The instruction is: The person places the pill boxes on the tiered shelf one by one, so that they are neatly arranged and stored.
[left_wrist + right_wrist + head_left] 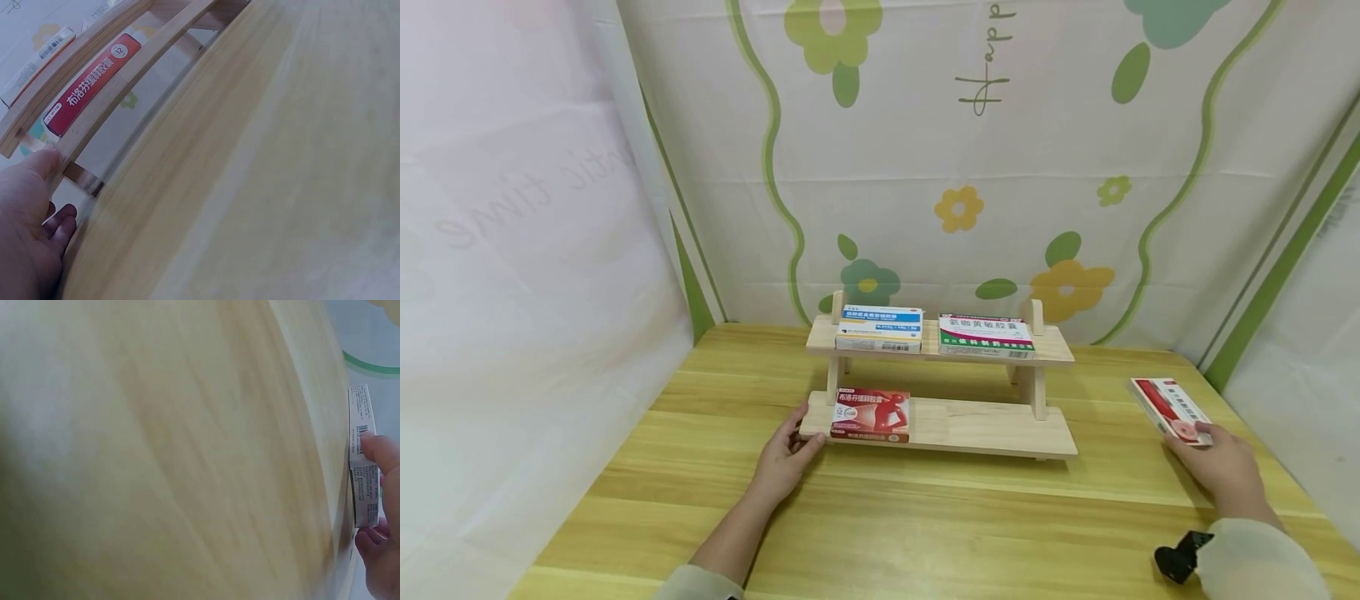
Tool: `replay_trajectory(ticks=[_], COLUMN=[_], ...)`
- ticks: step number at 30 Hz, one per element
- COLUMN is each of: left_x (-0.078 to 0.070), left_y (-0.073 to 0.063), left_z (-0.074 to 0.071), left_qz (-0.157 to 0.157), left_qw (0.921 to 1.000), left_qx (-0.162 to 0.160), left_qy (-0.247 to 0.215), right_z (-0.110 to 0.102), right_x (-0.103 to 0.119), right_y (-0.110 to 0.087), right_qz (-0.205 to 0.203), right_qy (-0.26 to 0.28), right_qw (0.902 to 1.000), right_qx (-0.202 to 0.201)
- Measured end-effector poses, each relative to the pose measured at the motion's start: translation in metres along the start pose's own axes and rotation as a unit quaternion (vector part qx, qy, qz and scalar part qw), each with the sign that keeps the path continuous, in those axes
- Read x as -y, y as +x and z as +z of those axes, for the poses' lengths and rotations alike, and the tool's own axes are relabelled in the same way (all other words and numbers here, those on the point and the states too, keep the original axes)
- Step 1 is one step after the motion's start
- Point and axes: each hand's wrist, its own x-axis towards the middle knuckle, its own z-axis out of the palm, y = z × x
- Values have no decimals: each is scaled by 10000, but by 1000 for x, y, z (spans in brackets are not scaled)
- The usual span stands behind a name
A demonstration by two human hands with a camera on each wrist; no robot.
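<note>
A two-tier wooden shelf [985,427] stands on the table. My left hand [784,460] grips the left end of its lower tier, thumb at the front edge; in the left wrist view the hand [28,219] has its other fingers below the board. Beside the thumb, a red medicine box [871,415] lies on that tier. The upper tier bears a blue-and-white medicine box [880,328] at left and a green-and-white medicine box [987,335] at right. Off to the shelf's right, my right hand [1223,467] holds a white-and-red medicine box [1171,410] by its near end, thumb along one side [364,450].
The wooden table [925,525] reaches back to a flower-printed cloth [880,208], with more cloth hanging at both sides. A black device [1180,558] sits at the right sleeve [1258,562].
</note>
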Motion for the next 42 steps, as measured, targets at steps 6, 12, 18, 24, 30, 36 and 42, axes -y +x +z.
replay_trajectory(ticks=[6, 12, 18, 24, 30, 36, 42], left_x=[4, 4, 2, 2, 3, 2, 2], left_y=[1, 0, 0, 2, 3, 2, 2], left_z=[0, 0, 0, -1, -1, 0, -1], left_qz=[5, 15, 20, -37, -91, -40, 5], left_qw=[10000, 10000, 10000, 10000, 10000, 10000, 10000], left_qx=[-9, -41, -8, 28, -12, -30, 16], left_qy=[19, 28, 1, -25, -20, 67, 44], right_z=[2, 3, -1, -12, -24, -36, -51], right_x=[-1, 0, 3, 8, 17, 35, 54], right_y=[-2, -5, -11, -17, -23, -35, -47], right_qz=[-37, -19, -12, -238, -615, -834, -1036], right_qy=[105, 283, 592, 910, 811, 888, 1096], right_qw=[9998, 9988, 9965, 9931, 9904, 9871, 9822], right_qx=[-181, -389, -592, -698, -938, -1035, -1121])
